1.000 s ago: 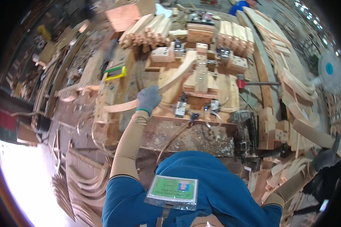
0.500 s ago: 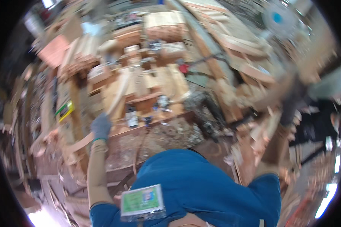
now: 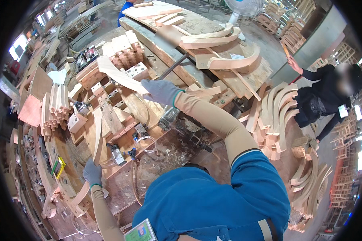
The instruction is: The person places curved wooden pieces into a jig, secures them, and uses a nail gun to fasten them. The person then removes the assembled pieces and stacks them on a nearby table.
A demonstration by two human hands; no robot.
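Note:
My left hand, in a grey glove, is closed around a long, thin curved wooden slat at the bench's front left. The slat sticks out above and below my fist. My right hand, also gloved in grey, grips one end of a broader curved wooden piece, held over the bench. Beneath and between my hands lies a wooden jig with metal blocks. A small pneumatic valve and a loop of clear tubing sit at its front edge.
Stacked wooden blocks stand behind the jig, with bundled sticks to its left. Curved parts pile up at right. Curved pieces lie on a far table near a fan. A person in black stands at right.
My right hand has swung from the far right in over the bench and now holds the broad curved piece there. The left hand keeps its slat. My view has turned right.

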